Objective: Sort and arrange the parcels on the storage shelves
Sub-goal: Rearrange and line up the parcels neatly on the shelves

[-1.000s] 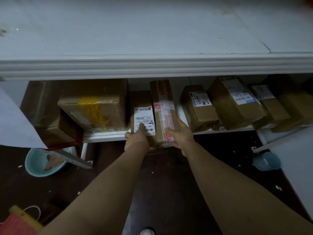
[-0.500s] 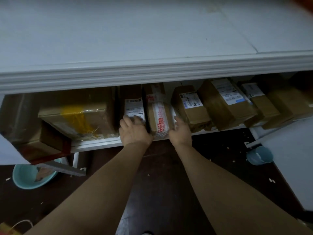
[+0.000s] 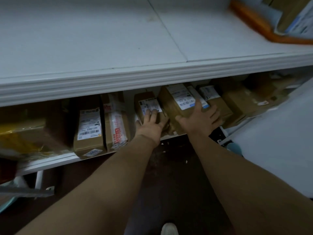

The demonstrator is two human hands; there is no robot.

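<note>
Dim, flat light; your upper shelf point(image 3: 101, 48) reads pale grey, everything beneath it sinks into shadow. Parcels left of it smear with motion blur. Wide-angle lens bows its front edge.

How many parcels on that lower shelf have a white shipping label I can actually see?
4. One upright box left of centre, a small box under the left hand, a bigger box under the right hand, and another behind it. Others may be hidden.
</note>
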